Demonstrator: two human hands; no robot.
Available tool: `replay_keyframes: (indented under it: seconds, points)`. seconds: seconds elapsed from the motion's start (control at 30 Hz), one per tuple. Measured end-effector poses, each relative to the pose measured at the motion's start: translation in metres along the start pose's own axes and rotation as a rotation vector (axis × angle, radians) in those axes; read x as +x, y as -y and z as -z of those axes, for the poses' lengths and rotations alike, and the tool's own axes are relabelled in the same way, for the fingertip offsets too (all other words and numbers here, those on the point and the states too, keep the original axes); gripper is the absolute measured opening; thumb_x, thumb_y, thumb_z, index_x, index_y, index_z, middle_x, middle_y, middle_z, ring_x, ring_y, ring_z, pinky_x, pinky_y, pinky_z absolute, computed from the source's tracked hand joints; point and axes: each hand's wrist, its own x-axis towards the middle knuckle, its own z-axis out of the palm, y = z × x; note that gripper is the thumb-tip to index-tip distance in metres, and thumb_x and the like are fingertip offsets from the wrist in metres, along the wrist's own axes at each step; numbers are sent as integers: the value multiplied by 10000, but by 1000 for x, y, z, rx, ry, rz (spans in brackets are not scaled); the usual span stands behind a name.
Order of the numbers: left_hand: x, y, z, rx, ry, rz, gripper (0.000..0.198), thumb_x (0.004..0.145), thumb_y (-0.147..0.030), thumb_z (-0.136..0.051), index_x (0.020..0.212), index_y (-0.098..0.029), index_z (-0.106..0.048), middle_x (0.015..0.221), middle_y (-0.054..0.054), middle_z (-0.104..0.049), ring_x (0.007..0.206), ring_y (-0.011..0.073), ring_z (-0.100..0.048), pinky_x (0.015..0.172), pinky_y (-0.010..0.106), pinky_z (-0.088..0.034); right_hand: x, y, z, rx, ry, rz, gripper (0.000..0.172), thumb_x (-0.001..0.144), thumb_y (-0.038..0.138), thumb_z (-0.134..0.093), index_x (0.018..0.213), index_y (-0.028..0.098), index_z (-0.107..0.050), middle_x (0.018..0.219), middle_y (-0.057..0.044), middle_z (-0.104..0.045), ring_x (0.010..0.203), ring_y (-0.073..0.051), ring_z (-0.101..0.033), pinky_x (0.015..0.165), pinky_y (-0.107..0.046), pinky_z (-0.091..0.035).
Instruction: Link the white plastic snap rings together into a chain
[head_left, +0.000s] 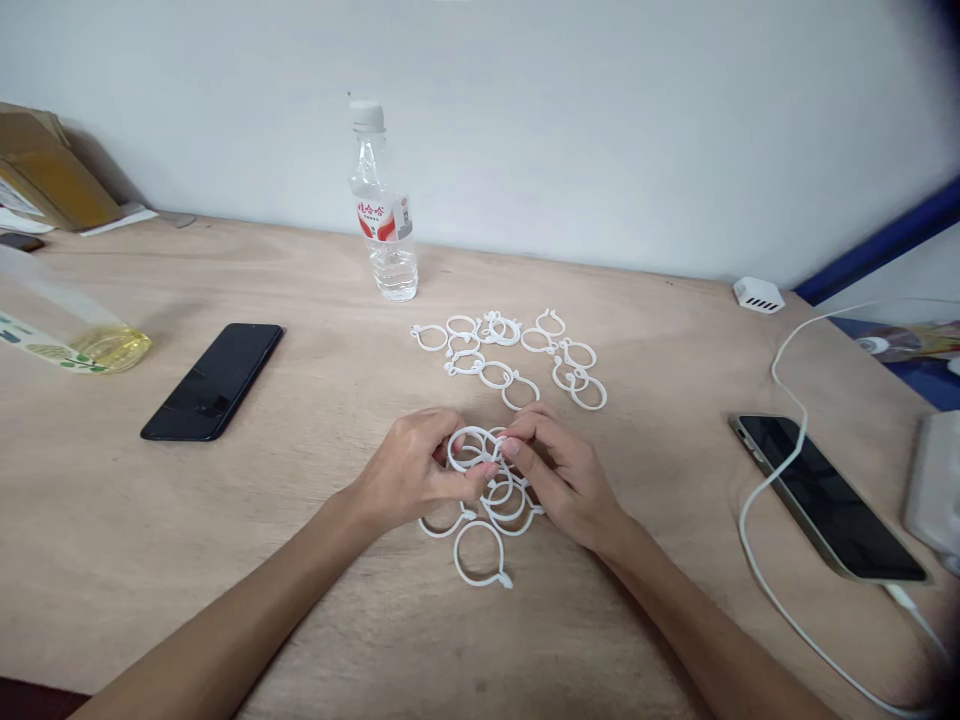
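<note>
Between my two hands is a white plastic ring (pixel 452 437) with a small tab, lifted just above other rings. My left hand (pixel 416 465) pinches its lower edge between thumb and fingers. The thumb and fingertips of my right hand (pixel 559 470) close on the same ring at its tab. Under and in front of my hands lie several similar rings, some overlapping; the nearest ring (pixel 456 556) rests apart with its tab toward me. Beyond my hands a loose group of white rings (pixel 520 391) is spread over the table. My fingers partly hide the held ring.
On the wooden table (pixel 337 620), a black phone (pixel 214 382) lies left and another phone (pixel 832 500) right, with a white cable (pixel 750 540) across it. A water bottle (pixel 386 225) stands behind; a clear bottle (pixel 112 348) is far left. A white adapter (pixel 759 295) sits at the back.
</note>
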Motion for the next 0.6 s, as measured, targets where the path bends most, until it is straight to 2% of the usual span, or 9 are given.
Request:
replay_keyframes:
  seconds: [0.1,0.27,0.4,0.6]
  points:
    - [1,-1,1,-52,23,13,382,758,-414,-584,544,-186,-366,512,-63,-378,496,76,-330,486,211,-272,0,0,0,9,32,-13,260,949,326,-472,723,214,-534,691,-5,-503,736,-162,-505,668,-293,-424]
    - [2,-5,2,-149,64,146,380,720,-396,-579,512,-187,-340,484,-67,-336,481,68,-301,456,202,-236,0,1,0,42,57,-60,278,948,338,-476,707,205,-521,692,5,-474,692,-144,-471,642,-278,-405]
    - [3,-4,1,-183,76,166,405,711,-403,-582,495,-190,-314,487,-62,-296,486,69,-277,457,214,-214,0,1,0,50,58,-62,296,943,346,-482,686,201,-510,681,8,-460,680,-141,-464,632,-278,-399]
    - [2,1,0,-264,161,173,492,821,-479,-483,489,-194,-257,513,-49,-229,497,78,-243,459,238,-185,-2,3,-4,133,48,-122,330,950,368,-463,679,189,-521,704,6,-482,645,-121,-477,604,-263,-399]
